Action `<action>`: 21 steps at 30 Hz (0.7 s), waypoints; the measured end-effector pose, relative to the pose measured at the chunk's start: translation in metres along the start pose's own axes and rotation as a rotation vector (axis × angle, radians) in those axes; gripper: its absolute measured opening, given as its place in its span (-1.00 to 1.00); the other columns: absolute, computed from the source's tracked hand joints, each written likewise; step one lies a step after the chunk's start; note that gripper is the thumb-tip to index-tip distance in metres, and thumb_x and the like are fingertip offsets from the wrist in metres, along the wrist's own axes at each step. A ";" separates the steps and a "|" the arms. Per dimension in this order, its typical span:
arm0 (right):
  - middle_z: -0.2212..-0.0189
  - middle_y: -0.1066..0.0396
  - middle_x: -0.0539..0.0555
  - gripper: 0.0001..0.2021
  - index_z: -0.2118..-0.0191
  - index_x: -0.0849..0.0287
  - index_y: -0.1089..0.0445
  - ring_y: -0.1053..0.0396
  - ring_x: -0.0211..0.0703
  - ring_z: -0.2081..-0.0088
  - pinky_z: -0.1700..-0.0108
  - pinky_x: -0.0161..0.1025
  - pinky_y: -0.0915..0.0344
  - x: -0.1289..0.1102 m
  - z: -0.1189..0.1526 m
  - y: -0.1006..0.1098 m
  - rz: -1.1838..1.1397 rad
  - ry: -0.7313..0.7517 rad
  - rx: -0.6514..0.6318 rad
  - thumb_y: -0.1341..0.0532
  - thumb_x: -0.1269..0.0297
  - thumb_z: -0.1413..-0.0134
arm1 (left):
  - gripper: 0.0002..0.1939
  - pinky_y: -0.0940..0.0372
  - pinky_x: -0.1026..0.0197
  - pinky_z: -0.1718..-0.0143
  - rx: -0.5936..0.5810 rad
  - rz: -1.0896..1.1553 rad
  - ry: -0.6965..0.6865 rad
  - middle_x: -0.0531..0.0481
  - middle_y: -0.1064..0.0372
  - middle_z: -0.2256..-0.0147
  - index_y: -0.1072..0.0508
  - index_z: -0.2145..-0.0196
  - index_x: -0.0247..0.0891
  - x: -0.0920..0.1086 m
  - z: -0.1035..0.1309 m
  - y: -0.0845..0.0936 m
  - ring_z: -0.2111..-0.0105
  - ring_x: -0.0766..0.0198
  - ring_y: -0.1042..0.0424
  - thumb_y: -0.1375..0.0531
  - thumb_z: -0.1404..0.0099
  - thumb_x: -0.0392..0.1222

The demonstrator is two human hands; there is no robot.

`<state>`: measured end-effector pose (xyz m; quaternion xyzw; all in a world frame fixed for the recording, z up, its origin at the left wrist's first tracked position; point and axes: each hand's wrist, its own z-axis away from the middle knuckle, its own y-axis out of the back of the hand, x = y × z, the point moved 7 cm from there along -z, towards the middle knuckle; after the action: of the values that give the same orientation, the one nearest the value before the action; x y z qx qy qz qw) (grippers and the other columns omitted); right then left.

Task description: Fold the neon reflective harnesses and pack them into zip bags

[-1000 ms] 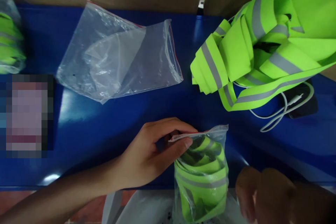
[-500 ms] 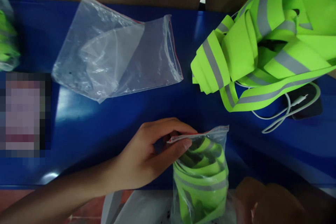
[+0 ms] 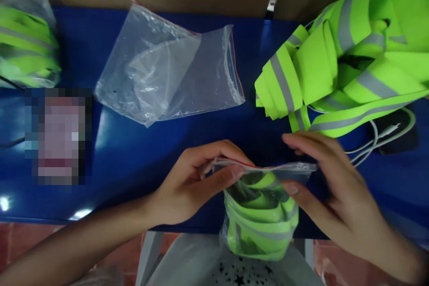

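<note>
A clear zip bag (image 3: 261, 214) with folded yellow-green reflective strap inside hangs at the table's front edge. My left hand (image 3: 201, 183) pinches the bag's top rim near its left corner, thumb in front and fingers behind. At the right end of the rim is my right hand (image 3: 331, 192), its thumb and fingers spread apart on either side of the bag's top corner. The zip line, with a red stripe, runs between the two hands.
Flat clear bags (image 3: 174, 71) lie on the blue table (image 3: 124, 152). A heap of yellow-green strap (image 3: 315, 62) is at the right, beside a white cable (image 3: 375, 134). A filled bag (image 3: 27, 49) and a pixelated object (image 3: 62, 138) are at the left.
My right hand has risen from the lower right to the bag's right corner. The bag has come up a little and its rim is stretched wider. The view has shifted left.
</note>
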<state>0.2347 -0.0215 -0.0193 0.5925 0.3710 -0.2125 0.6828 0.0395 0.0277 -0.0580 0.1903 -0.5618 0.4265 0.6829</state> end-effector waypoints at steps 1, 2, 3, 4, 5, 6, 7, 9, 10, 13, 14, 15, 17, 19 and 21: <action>-0.16 -0.39 0.10 -0.55 -0.29 0.05 -0.28 -0.38 -0.16 -0.18 -0.20 -0.31 -0.37 0.005 -0.008 -0.006 -0.066 -0.039 -0.022 -0.24 0.25 -0.35 | -0.87 -0.33 0.39 0.26 0.011 0.043 0.000 -0.02 -0.54 0.24 -0.60 0.17 -0.26 0.000 0.000 0.001 0.26 0.39 -0.49 -0.22 -0.44 -0.25; -0.05 -0.46 0.04 -0.66 -0.19 0.01 -0.35 -0.45 -0.24 -0.07 -0.10 -0.38 -0.40 0.009 -0.013 -0.011 -0.136 -0.078 -0.033 -0.25 0.25 -0.35 | -0.87 -0.33 0.38 0.25 0.015 0.077 0.002 -0.02 -0.53 0.24 -0.60 0.19 -0.26 -0.001 0.000 0.001 0.26 0.38 -0.49 -0.23 -0.43 -0.23; 0.08 -0.51 -0.02 -0.77 -0.08 -0.01 -0.41 -0.49 -0.30 0.06 0.02 -0.43 -0.42 0.013 -0.015 -0.014 -0.206 -0.108 -0.035 -0.26 0.27 -0.34 | -0.87 -0.33 0.36 0.24 0.013 0.099 0.012 -0.03 -0.52 0.24 -0.59 0.19 -0.27 -0.003 0.000 0.000 0.26 0.37 -0.48 -0.25 -0.42 -0.20; 0.18 -0.51 -0.06 -0.86 0.03 -0.01 -0.44 -0.49 -0.35 0.17 0.12 -0.45 -0.42 0.015 -0.015 -0.016 -0.263 -0.128 -0.027 -0.27 0.30 -0.33 | -0.86 -0.32 0.35 0.24 0.008 0.106 0.025 -0.04 -0.51 0.23 -0.58 0.19 -0.28 -0.005 0.000 -0.001 0.26 0.35 -0.48 -0.27 -0.40 -0.17; 0.26 -0.50 -0.08 -0.93 0.12 0.00 -0.45 -0.48 -0.37 0.24 0.18 -0.46 -0.40 0.017 -0.014 -0.017 -0.300 -0.135 -0.013 -0.28 0.32 -0.32 | -0.85 -0.32 0.33 0.25 0.004 0.097 0.038 -0.04 -0.50 0.23 -0.57 0.19 -0.28 -0.008 0.000 -0.003 0.26 0.34 -0.47 -0.30 -0.38 -0.14; 0.29 -0.49 -0.09 -0.95 0.16 0.02 -0.45 -0.47 -0.37 0.27 0.21 -0.46 -0.39 0.017 -0.013 -0.017 -0.319 -0.127 -0.003 -0.28 0.33 -0.32 | -0.82 -0.31 0.32 0.27 0.005 0.077 0.057 -0.03 -0.49 0.24 -0.56 0.18 -0.29 -0.011 0.001 -0.004 0.28 0.33 -0.45 -0.33 -0.35 -0.12; 0.30 -0.49 -0.08 -0.96 0.18 0.03 -0.45 -0.46 -0.37 0.28 0.21 -0.45 -0.39 0.017 -0.012 -0.017 -0.323 -0.114 0.000 -0.29 0.34 -0.31 | -0.80 -0.28 0.33 0.31 0.016 0.050 0.073 -0.02 -0.48 0.27 -0.55 0.19 -0.29 -0.014 0.001 -0.004 0.32 0.35 -0.42 -0.35 -0.32 -0.10; 0.33 -0.49 -0.07 -0.99 0.20 0.07 -0.45 -0.45 -0.35 0.31 0.24 -0.43 -0.37 0.016 -0.010 -0.020 -0.306 -0.088 -0.006 -0.29 0.31 -0.30 | -0.77 -0.20 0.35 0.38 0.041 0.003 0.100 0.05 -0.43 0.38 -0.55 0.23 -0.30 -0.020 0.003 -0.005 0.43 0.41 -0.32 -0.37 -0.30 -0.07; 0.35 -0.48 -0.06 -0.96 0.22 0.08 -0.45 -0.43 -0.35 0.33 0.26 -0.43 -0.37 0.017 -0.010 -0.022 -0.296 -0.083 -0.018 -0.30 0.29 -0.29 | -0.76 -0.16 0.35 0.40 0.041 -0.007 0.097 0.06 -0.41 0.41 -0.55 0.26 -0.31 -0.022 0.003 -0.007 0.46 0.43 -0.28 -0.37 -0.30 -0.05; 0.39 -0.49 -0.04 -0.88 0.24 0.11 -0.49 -0.43 -0.32 0.38 0.32 -0.41 -0.35 0.020 -0.011 -0.036 -0.294 -0.088 -0.091 -0.30 0.19 -0.29 | -0.73 -0.15 0.34 0.38 0.050 -0.050 0.052 0.04 -0.41 0.43 -0.57 0.30 -0.34 -0.024 0.003 -0.010 0.44 0.41 -0.29 -0.34 -0.31 -0.03; 0.38 -0.51 -0.02 -0.85 0.25 0.12 -0.50 -0.45 -0.30 0.36 0.30 -0.40 -0.35 0.022 -0.011 -0.040 -0.291 -0.093 -0.106 -0.28 0.17 -0.30 | -0.71 -0.14 0.33 0.39 0.043 -0.071 0.032 0.03 -0.41 0.44 -0.58 0.32 -0.35 -0.024 0.003 -0.011 0.45 0.41 -0.28 -0.35 -0.29 -0.02; 0.38 -0.51 -0.01 -0.82 0.26 0.12 -0.51 -0.45 -0.29 0.36 0.29 -0.40 -0.35 0.023 -0.011 -0.043 -0.285 -0.099 -0.106 -0.26 0.15 -0.31 | -0.69 -0.13 0.32 0.39 0.045 -0.088 0.018 0.02 -0.41 0.45 -0.58 0.34 -0.36 -0.025 0.003 -0.011 0.45 0.40 -0.27 -0.36 -0.27 0.00; 0.39 -0.52 0.01 -0.76 0.29 0.14 -0.53 -0.46 -0.27 0.35 0.28 -0.38 -0.33 0.025 -0.011 -0.048 -0.271 -0.095 -0.095 -0.24 0.11 -0.32 | -0.63 -0.12 0.31 0.40 0.037 -0.084 0.013 0.01 -0.41 0.48 -0.59 0.36 -0.39 -0.027 0.002 -0.011 0.47 0.40 -0.25 -0.39 -0.22 0.06; 0.42 -0.52 0.03 -0.72 0.32 0.16 -0.53 -0.44 -0.25 0.36 0.28 -0.36 -0.30 0.026 -0.011 -0.050 -0.271 -0.079 -0.076 -0.24 0.08 -0.31 | -0.57 -0.10 0.31 0.40 0.031 -0.100 0.001 -0.01 -0.42 0.49 -0.62 0.35 -0.40 -0.028 0.000 -0.008 0.47 0.39 -0.26 -0.42 -0.18 0.11; 0.45 -0.49 0.04 -0.68 0.34 0.18 -0.53 -0.41 -0.24 0.39 0.30 -0.35 -0.27 0.029 -0.011 -0.049 -0.301 -0.087 -0.035 -0.25 0.03 -0.28 | -0.52 -0.11 0.30 0.38 0.000 -0.116 -0.002 -0.03 -0.46 0.48 -0.66 0.32 -0.39 -0.028 -0.003 -0.004 0.46 0.38 -0.28 -0.43 -0.15 0.17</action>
<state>0.2142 -0.0166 -0.0735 0.5083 0.4293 -0.3313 0.6690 0.0446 0.0170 -0.0838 0.2229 -0.5503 0.3859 0.7061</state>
